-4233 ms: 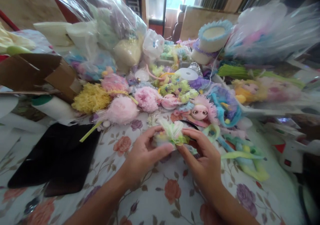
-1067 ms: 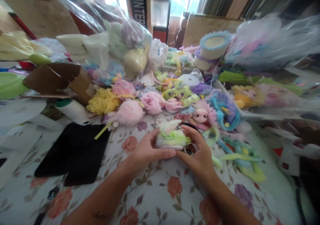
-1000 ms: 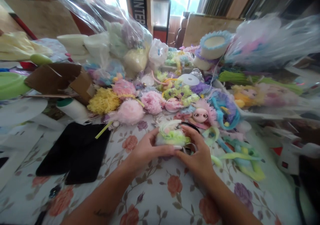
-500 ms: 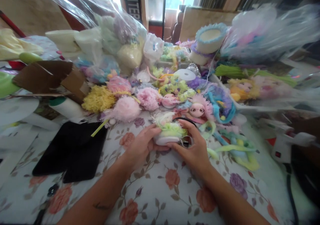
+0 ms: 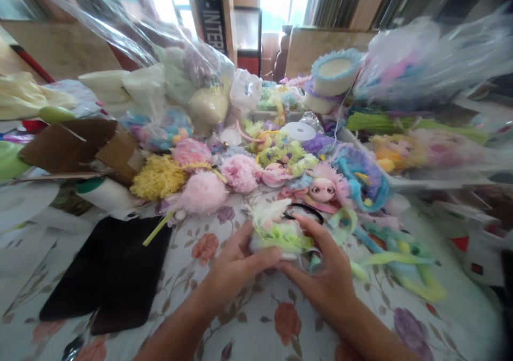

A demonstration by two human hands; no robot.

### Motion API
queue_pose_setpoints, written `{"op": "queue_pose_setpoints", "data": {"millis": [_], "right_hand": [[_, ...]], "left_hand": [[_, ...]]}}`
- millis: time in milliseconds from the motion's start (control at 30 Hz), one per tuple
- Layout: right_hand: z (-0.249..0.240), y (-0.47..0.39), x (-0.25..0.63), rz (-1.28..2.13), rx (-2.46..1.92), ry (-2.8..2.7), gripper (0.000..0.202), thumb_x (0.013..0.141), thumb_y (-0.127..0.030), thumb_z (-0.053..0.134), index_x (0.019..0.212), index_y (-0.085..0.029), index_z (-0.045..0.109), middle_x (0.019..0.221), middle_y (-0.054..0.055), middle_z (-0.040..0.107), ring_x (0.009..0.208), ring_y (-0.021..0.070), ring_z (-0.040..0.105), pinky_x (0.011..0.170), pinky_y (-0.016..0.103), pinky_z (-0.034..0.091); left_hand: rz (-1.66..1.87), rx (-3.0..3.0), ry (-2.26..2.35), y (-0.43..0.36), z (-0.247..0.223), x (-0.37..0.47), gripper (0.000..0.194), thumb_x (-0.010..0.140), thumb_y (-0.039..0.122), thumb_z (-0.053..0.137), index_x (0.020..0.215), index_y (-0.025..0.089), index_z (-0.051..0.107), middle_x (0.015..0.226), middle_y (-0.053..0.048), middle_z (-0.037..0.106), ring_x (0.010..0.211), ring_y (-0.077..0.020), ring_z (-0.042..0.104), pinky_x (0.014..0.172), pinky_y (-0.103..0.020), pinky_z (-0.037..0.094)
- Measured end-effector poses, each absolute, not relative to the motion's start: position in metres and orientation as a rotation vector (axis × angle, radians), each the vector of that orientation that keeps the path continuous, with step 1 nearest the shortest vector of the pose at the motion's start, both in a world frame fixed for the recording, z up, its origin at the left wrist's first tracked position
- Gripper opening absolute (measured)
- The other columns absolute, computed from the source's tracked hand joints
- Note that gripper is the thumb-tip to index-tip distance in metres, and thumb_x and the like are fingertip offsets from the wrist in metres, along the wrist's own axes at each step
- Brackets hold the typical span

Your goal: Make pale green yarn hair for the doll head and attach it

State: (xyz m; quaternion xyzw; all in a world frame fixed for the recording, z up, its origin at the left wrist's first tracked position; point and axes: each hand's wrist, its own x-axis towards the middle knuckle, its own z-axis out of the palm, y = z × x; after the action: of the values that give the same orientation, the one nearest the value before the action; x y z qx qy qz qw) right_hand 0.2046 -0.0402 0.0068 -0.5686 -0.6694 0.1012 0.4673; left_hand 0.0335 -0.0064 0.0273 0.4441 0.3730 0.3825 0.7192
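Note:
Between my two hands is a small fluffy item point(image 5: 278, 233), white on top with light green ruffles and a pale round base. My left hand point(image 5: 240, 257) grips its left side, with the thumb across the front near the base. My right hand point(image 5: 326, 267) holds the right side, fingers curled behind and thumb low at the front. A black loop point(image 5: 308, 211) shows just behind the item, by my right fingers. The item is above the floral tablecloth point(image 5: 240, 329). Its underside is hidden.
Behind my hands lie pink pompoms point(image 5: 204, 191), a yellow pompom point(image 5: 158, 175) and a pink-haired doll head point(image 5: 321, 189). Pastel strips point(image 5: 401, 259) are at right. A black mat point(image 5: 116, 275), thread cone point(image 5: 106, 195) and cardboard box point(image 5: 80, 147) stand left.
The view has tilted, so the scene sits lower. The held item has tipped, showing more of its fluffy top and less base. My left thumb has moved onto its front.

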Motion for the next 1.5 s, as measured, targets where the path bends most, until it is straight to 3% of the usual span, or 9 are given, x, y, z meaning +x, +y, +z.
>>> {"op": "queue_pose_setpoints", "data": {"millis": [233, 467, 567, 633, 800, 1000, 1133, 1300, 1500], "right_hand": [[0.008, -0.040, 0.208, 0.303, -1.422, -1.544, 0.064, 0.069, -0.047, 0.080, 0.125, -0.028, 0.056, 0.113, 0.007, 0.071, 0.095, 0.0266, 0.070, 0.076, 0.035, 0.061], [0.011, -0.038, 0.208, 0.533, -1.404, -1.490, 0.069, 0.066, -0.042, 0.083, 0.128, -0.030, 0.055, 0.111, 0.006, 0.071, 0.099, 0.0264, 0.069, 0.077, 0.033, 0.061], [0.007, -0.039, 0.207, 0.557, -1.372, -1.545, 0.068, 0.070, -0.038, 0.080, 0.132, -0.032, 0.052, 0.116, 0.005, 0.069, 0.102, 0.0253, 0.068, 0.080, 0.033, 0.060], [0.006, -0.039, 0.206, 0.537, -1.372, -1.564, 0.067, 0.071, -0.038, 0.079, 0.132, -0.032, 0.052, 0.120, 0.006, 0.068, 0.103, 0.0257, 0.067, 0.083, 0.035, 0.059], [0.011, -0.038, 0.207, 0.538, -1.394, -1.488, 0.069, 0.065, -0.040, 0.084, 0.127, -0.032, 0.055, 0.113, 0.005, 0.070, 0.100, 0.0258, 0.068, 0.082, 0.036, 0.059], [0.018, -0.035, 0.213, 0.672, -1.376, -1.356, 0.073, 0.058, -0.036, 0.088, 0.124, -0.029, 0.057, 0.118, 0.008, 0.066, 0.104, 0.0278, 0.065, 0.080, 0.036, 0.058], [0.016, -0.029, 0.217, 0.916, -1.365, -1.196, 0.081, 0.055, -0.035, 0.089, 0.127, -0.027, 0.055, 0.108, 0.008, 0.068, 0.096, 0.0280, 0.067, 0.076, 0.037, 0.058], [0.013, -0.023, 0.220, 1.154, -1.369, -1.011, 0.075, 0.056, -0.036, 0.088, 0.123, -0.027, 0.056, 0.123, 0.007, 0.063, 0.095, 0.0252, 0.067, 0.078, 0.034, 0.055], [0.008, -0.023, 0.221, 1.278, -1.271, -0.947, 0.067, 0.061, -0.032, 0.086, 0.121, -0.026, 0.056, 0.103, 0.002, 0.071, 0.095, 0.0209, 0.066, 0.078, 0.027, 0.052]], "left_hand": [[0.962, 0.751, 1.153, -0.010, 0.011, 0.032, 0.041, 0.074, 0.047, 0.076, 0.108, 0.026, 0.072, 0.119, -0.003, 0.068, 0.119, -0.0249, 0.057, 0.095, -0.028, 0.050], [0.867, 0.795, 0.840, -0.004, 0.020, 0.034, 0.067, 0.074, 0.065, 0.066, 0.123, 0.018, 0.063, 0.107, -0.011, 0.070, 0.094, -0.0286, 0.068, 0.064, -0.030, 0.057], [0.796, 0.930, 0.783, -0.004, 0.022, 0.032, 0.061, 0.065, 0.043, 0.084, 0.119, 0.022, 0.065, 0.107, -0.008, 0.071, 0.099, -0.0266, 0.067, 0.073, -0.026, 0.055], [0.793, 0.942, 0.827, -0.005, 0.021, 0.032, 0.050, 0.069, 0.032, 0.083, 0.115, 0.024, 0.066, 0.106, -0.005, 0.072, 0.098, -0.0231, 0.067, 0.077, -0.025, 0.053], [0.777, 0.848, 0.752, -0.006, 0.017, 0.031, 0.040, 0.085, 0.034, 0.067, 0.124, 0.027, 0.061, 0.118, -0.007, 0.068, 0.095, -0.0228, 0.069, 0.075, -0.030, 0.055], [0.763, 0.766, 0.630, -0.002, 0.020, 0.028, 0.031, 0.089, 0.028, 0.062, 0.120, 0.025, 0.064, 0.122, -0.010, 0.065, 0.103, -0.0260, 0.066, 0.080, -0.037, 0.059], [0.787, 0.680, 0.578, 0.000, 0.019, 0.028, 0.022, 0.088, 0.022, 0.062, 0.109, 0.021, 0.069, 0.114, -0.008, 0.068, 0.103, -0.0254, 0.066, 0.084, -0.041, 0.059], [0.856, 0.696, 0.618, 0.000, 0.016, 0.029, 0.027, 0.085, 0.021, 0.066, 0.112, 0.023, 0.069, 0.121, -0.007, 0.065, 0.103, -0.0240, 0.065, 0.082, -0.038, 0.060], [0.892, 0.753, 0.652, 0.001, 0.018, 0.030, 0.043, 0.068, 0.005, 0.072, 0.107, 0.023, 0.070, 0.119, -0.006, 0.065, 0.107, -0.0272, 0.062, 0.085, -0.042, 0.060]]}}
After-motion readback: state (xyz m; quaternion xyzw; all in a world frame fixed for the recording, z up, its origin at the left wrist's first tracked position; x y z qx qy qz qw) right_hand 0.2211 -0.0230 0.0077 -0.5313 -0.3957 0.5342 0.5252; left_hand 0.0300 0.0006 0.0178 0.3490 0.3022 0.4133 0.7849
